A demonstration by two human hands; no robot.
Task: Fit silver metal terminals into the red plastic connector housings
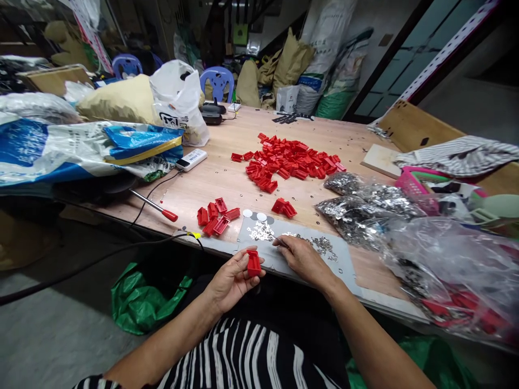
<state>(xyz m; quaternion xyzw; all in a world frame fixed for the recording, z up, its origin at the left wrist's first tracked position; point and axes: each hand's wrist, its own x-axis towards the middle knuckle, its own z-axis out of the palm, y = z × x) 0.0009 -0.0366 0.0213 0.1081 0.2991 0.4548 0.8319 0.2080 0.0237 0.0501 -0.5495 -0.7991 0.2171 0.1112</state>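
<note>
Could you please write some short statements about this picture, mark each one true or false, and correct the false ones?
1. The left hand holds a red plastic part. True.
2. The right hand is over a grey sheet with small silver metal pieces. True.
3. The right hand holds a red-handled screwdriver. False: it lies on the wooden table, away from both hands.
4. The large heap of red parts lies on the floor. False: it lies on the wooden table.
5. Clear plastic bags of silver pieces lie right of the grey sheet. True.
</note>
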